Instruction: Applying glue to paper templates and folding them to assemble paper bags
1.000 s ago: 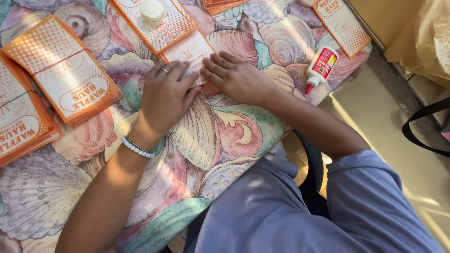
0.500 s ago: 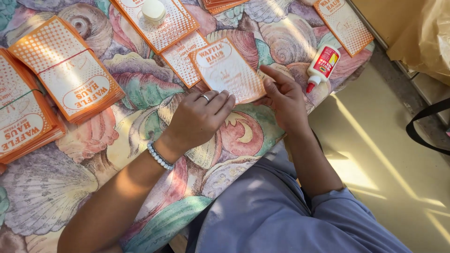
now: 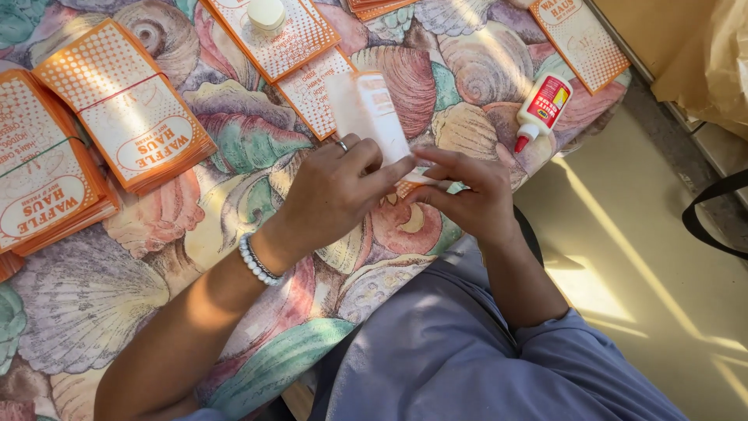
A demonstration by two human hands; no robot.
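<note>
While my left hand [image 3: 335, 195] and right hand [image 3: 467, 191] pinch the paper bag [image 3: 370, 113] mid-frame, a hard tug could tear it.

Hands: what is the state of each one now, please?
Left hand: closed, pinching the paper sleeve.
Right hand: closed, pinching the same sleeve's lower end.

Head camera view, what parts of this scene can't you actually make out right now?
- Paper sleeve in both hands: motion-blurred, so its pattern is unclear; its lower end is hidden behind the fingers.
- Right hand grip: fingertips are covered by the left hand.
- Stacks of orange sleeves: cut off by the left edge.
- Glue bottle: too small to tell whether the red tip is capped.
</note>
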